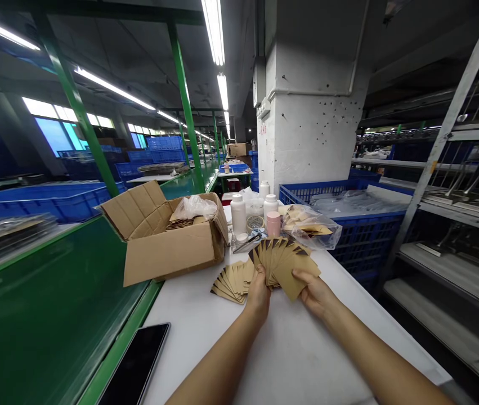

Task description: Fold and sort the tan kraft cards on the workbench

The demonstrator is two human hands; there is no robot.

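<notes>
Fanned out above the white table is a bunch of tan cards [273,259] with dark ends, perhaps small envelopes. My left hand [258,293] grips the lower left of this fan, fingers closed round it. At the right side, my right hand [314,291] pinches the fan's nearest card [292,275] between thumb and fingers. A second fan of the same cards [231,281] lies on the table just left of my left hand. Behind the held fan stand a pink jar [273,224] and white bottles [238,215].
An open cardboard box [171,247] with a plastic bag inside stands at the left. A phone [135,365] lies by the green conveyor [45,304]. A clear bag of tan pieces [310,225] sits behind my right hand. Blue crates [349,242] and a metal rack [454,225] stand right.
</notes>
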